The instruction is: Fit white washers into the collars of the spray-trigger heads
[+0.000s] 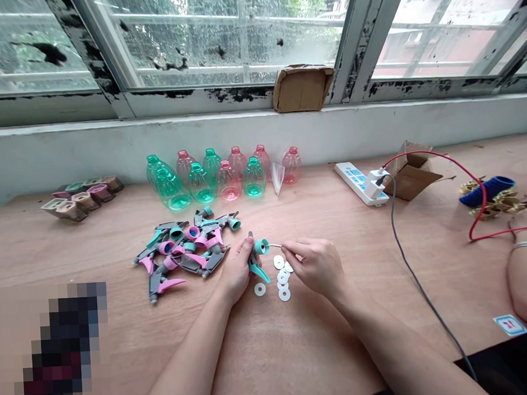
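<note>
Leftward, near the back edge of the wooden bench (pixel 263 351), with its faint grain, boxy containers (pixel 72 210) sit in a tight group. Nearer the middle, between back and front edges, lies a tangled heap of spray heads (pixel 189 247), smooth grey plastic with pink or teal triggers and short round collars. Behind it, translucent green and pink bottles (pixel 229 178), bulbous and narrow-necked, line the back edge. The left hand (pixel 238 266) curls closed around a spray head (pixel 261 247), grey-bodied and teal-collared, held above mid-bench with its collar facing right. Flat white rings (pixel 284 283) lie below, some overlapping. The right hand (pixel 315 265) pinches a thin, shiny rod (pixel 275 245), fingertips together, its end at the collar's mouth. Farther right stand a white power strip (pixel 355 181) and a creased cardboard box (pixel 412 175); toward the right edge rests a ribbed blue tube (pixel 488 191).
</note>
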A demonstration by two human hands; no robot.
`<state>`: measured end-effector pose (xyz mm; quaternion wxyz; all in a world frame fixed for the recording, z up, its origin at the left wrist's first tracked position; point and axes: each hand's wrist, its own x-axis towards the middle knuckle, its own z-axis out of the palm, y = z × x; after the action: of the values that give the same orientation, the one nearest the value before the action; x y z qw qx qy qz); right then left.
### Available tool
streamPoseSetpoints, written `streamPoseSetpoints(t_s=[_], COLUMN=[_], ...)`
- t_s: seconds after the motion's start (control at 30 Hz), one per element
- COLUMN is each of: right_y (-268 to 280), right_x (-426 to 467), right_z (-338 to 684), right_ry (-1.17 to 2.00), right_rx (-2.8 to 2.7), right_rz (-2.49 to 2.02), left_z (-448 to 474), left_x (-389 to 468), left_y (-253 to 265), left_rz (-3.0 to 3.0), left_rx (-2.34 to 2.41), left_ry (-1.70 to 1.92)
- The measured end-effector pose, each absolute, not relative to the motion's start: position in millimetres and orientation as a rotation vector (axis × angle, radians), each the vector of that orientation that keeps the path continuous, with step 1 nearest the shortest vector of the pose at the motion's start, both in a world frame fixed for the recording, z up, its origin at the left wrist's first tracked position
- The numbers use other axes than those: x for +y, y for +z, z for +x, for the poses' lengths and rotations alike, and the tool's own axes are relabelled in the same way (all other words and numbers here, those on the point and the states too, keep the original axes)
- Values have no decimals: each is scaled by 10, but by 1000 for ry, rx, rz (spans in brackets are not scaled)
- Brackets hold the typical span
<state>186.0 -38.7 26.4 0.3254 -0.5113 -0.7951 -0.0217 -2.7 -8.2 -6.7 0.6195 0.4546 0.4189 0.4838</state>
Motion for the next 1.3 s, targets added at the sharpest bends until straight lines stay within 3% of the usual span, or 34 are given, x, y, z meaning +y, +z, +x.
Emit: streamPoseSetpoints(t_s=[0.27,0.57,0.8,1.3], right_y=[352,426,306,241], right_x=[-479,-414,-448,-328], right_z=[1820,1962,1852,1942], right_ry=[-91,-7,5,-14], right_rx=[-2138,-2336,-2176,-2157], right_rz=[-1474,-1222,-1304,-1030], left_z=[30,-11,-13,-49], left_x=[-125,-114,-87,-53], left_y=[-48,-4,10,-31], left_rz=[1062,1006,947,836], left_rx=[1022,988,949,883], left_ry=[1219,1097,1134,1106])
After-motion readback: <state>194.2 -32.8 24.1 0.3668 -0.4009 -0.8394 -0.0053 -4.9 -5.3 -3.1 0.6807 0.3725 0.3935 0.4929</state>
